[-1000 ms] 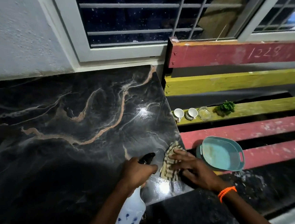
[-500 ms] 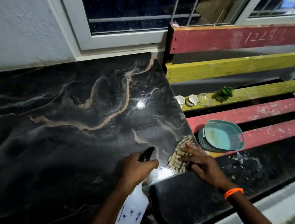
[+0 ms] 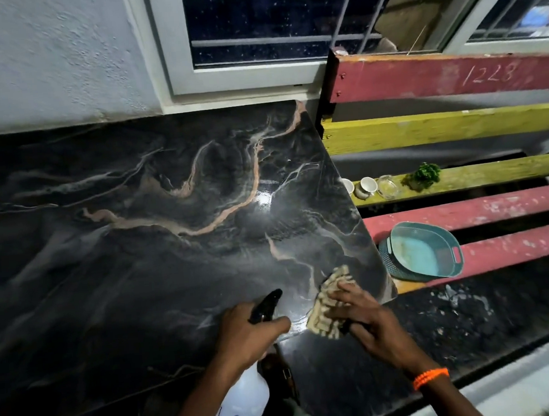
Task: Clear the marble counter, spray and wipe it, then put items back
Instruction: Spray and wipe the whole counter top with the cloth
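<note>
We see a dim scene lit from above: two hot glare spots on the glossy marble surface. Lower left falls into shadow. Window dark. Edges bend with wide-angle distortion; bottom right corner blurred.

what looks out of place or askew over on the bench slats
The teal basket sits tilted, straddling the gap between the two red slats. One small white cup on the yellow-green slat lies tipped on its side.

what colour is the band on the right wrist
Orange: a beaded band on the right wrist, seen clearly in the head view.
</note>
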